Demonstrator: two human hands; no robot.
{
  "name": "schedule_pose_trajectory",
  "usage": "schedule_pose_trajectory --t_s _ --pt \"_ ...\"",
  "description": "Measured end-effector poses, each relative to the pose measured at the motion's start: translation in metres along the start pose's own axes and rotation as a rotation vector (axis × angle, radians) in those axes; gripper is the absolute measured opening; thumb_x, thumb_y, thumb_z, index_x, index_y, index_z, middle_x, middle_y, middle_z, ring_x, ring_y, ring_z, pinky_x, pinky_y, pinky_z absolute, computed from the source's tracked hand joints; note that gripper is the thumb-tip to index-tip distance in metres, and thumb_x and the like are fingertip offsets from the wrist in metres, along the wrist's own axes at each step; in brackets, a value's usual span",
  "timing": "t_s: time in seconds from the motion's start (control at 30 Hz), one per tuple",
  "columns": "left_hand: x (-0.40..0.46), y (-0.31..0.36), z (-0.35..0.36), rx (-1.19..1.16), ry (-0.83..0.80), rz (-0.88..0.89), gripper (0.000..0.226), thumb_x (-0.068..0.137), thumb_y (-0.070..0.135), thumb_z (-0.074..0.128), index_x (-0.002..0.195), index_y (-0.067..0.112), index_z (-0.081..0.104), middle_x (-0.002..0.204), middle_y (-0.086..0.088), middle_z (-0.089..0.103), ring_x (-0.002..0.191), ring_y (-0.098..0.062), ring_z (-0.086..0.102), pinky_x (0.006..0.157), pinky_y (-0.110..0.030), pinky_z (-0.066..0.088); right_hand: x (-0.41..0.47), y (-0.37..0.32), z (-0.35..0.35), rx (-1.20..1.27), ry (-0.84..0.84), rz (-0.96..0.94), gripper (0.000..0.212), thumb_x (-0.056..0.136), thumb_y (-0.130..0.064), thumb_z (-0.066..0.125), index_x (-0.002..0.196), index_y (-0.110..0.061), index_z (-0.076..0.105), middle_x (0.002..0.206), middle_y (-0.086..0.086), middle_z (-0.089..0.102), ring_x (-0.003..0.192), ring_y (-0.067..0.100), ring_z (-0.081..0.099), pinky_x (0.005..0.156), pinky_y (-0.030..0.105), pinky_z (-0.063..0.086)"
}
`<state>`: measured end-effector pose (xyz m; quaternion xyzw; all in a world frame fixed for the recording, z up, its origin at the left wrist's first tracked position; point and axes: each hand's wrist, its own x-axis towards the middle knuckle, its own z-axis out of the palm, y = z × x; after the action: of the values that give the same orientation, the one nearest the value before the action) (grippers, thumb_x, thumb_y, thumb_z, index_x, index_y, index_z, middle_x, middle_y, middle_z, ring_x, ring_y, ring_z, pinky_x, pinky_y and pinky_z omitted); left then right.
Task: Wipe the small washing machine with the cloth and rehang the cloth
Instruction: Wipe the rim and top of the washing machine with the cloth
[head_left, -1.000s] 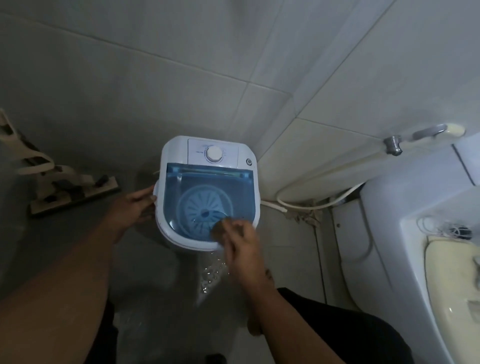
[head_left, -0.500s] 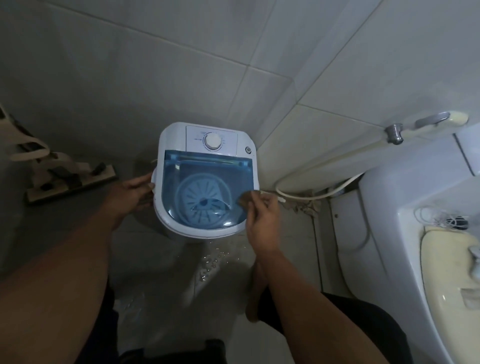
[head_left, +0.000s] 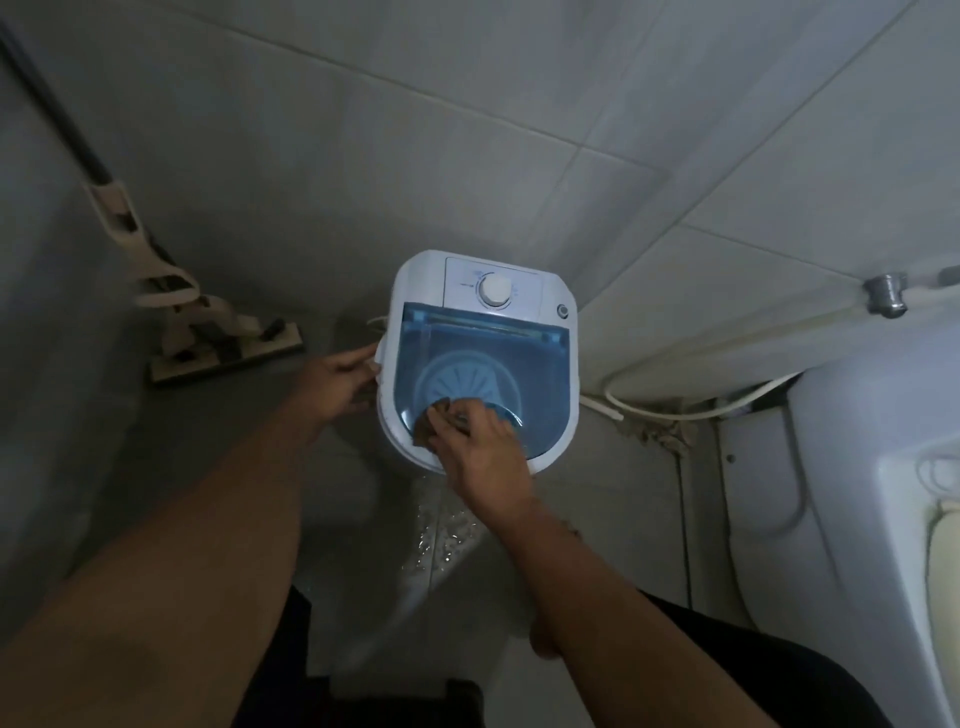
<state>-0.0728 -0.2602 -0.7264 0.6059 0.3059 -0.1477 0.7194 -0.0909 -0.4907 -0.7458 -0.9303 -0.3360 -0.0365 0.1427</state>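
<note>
A small white washing machine (head_left: 423, 283) with a clear blue lid (head_left: 540, 374) and a white dial stands on the floor against the tiled wall. My right hand (head_left: 480, 447) holds a brown cloth (head_left: 431, 418) against the near left part of the lid, fingers curled over it. My left hand (head_left: 337, 382) rests against the machine's left side, fingertips touching the white rim.
A flat mop (head_left: 218, 343) leans on the wall at the left. A white hose (head_left: 675, 405) and metal tap (head_left: 885, 296) run along the right wall. A white toilet (head_left: 857, 493) fills the right side. Water drops lie on the floor (head_left: 441, 535) before the machine.
My right hand has swept the cloth from the lid's right edge back to its near left part. The left hand stays on the machine's left side. The view has shifted.
</note>
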Motion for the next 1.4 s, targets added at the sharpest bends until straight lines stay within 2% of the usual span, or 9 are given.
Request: schedule_pose_trajectory --t_s 0.13,0.33,0.6,0.77,0.93,1.07,1.17,1.33,1.4 --pt "0.000 0.001 -0.001 -0.008 -0.002 -0.008 0.041 0.095 0.014 0.059 0.135 0.020 0.058 0.121 -0.008 0.068 0.110 -0.024 0.066 0.065 -0.018 0.057 0.041 0.038 -0.007 0.204 0.114 0.188 0.043 0.103 -0.050 0.049 0.130 -0.021 0.066 0.121 0.004 0.060 0.106 0.025 0.064 0.091 0.043 0.057" --pt "0.007 -0.002 -0.004 0.016 -0.001 -0.024 0.040 0.094 0.014 0.060 0.133 0.021 0.060 0.112 -0.010 0.070 0.102 -0.024 0.067 0.082 -0.030 0.056 0.059 0.050 -0.002 0.051 0.075 0.249 0.059 0.098 -0.066 0.045 0.137 -0.025 0.061 0.128 0.006 0.050 0.111 0.027 0.060 0.091 0.045 0.056" --pt "0.006 -0.002 -0.003 0.002 0.006 -0.026 0.040 0.095 0.013 0.059 0.134 0.022 0.059 0.114 -0.012 0.069 0.099 -0.020 0.064 0.078 -0.025 0.055 0.061 0.045 -0.003 0.000 0.060 0.106 0.039 0.101 -0.045 0.058 0.128 -0.020 0.070 0.121 0.009 0.058 0.102 0.027 0.065 0.083 0.046 0.057" --pt "0.006 0.000 -0.004 -0.007 0.013 -0.027 0.040 0.095 0.012 0.059 0.134 0.021 0.059 0.113 -0.012 0.069 0.100 -0.021 0.064 0.084 -0.030 0.054 0.085 0.048 -0.015 0.058 0.141 0.324 0.038 0.100 -0.046 0.058 0.126 -0.022 0.072 0.120 0.006 0.058 0.099 0.024 0.066 0.082 0.045 0.060" --pt "0.010 -0.002 -0.003 -0.033 0.022 -0.038 0.040 0.094 0.009 0.059 0.132 0.019 0.060 0.108 -0.009 0.069 0.097 -0.022 0.065 0.089 -0.038 0.056 0.080 0.034 -0.020 0.087 -0.031 -0.071 0.040 0.101 -0.047 0.051 0.126 -0.023 0.071 0.118 0.006 0.057 0.095 0.023 0.066 0.078 0.036 0.061" --pt "0.011 -0.003 -0.004 -0.029 0.018 -0.042 0.040 0.093 0.009 0.060 0.132 0.021 0.060 0.111 -0.009 0.070 0.098 -0.022 0.066 0.098 -0.045 0.052 0.102 0.058 -0.031 0.089 0.083 0.223 0.034 0.100 -0.045 0.060 0.127 -0.027 0.071 0.122 0.001 0.056 0.099 0.020 0.066 0.081 0.034 0.059" --pt "0.009 -0.001 -0.005 -0.018 0.017 -0.039 0.041 0.093 0.008 0.060 0.132 0.020 0.060 0.117 -0.013 0.069 0.103 -0.027 0.066 0.097 -0.046 0.052 0.097 0.045 -0.024 0.048 0.025 0.218 0.034 0.102 -0.043 0.058 0.128 -0.024 0.070 0.123 0.004 0.058 0.100 0.022 0.064 0.082 0.039 0.058" --pt "0.009 -0.001 -0.005 -0.026 0.016 -0.042 0.041 0.093 0.007 0.060 0.132 0.020 0.061 0.110 -0.014 0.070 0.101 -0.029 0.066 0.096 -0.047 0.052 0.070 0.016 -0.009 0.028 -0.112 -0.324 0.036 0.100 -0.041 0.060 0.127 -0.019 0.072 0.114 0.008 0.064 0.094 0.024 0.066 0.081 0.037 0.057" --pt "0.011 -0.003 -0.003 -0.045 0.014 -0.038 0.041 0.094 0.007 0.059 0.132 0.019 0.060 0.104 -0.011 0.068 0.094 -0.024 0.063 0.094 -0.043 0.053 0.083 0.028 -0.016 0.043 -0.078 -0.256 0.035 0.101 -0.041 0.061 0.129 -0.023 0.070 0.119 0.007 0.062 0.097 0.022 0.066 0.083 0.036 0.059"
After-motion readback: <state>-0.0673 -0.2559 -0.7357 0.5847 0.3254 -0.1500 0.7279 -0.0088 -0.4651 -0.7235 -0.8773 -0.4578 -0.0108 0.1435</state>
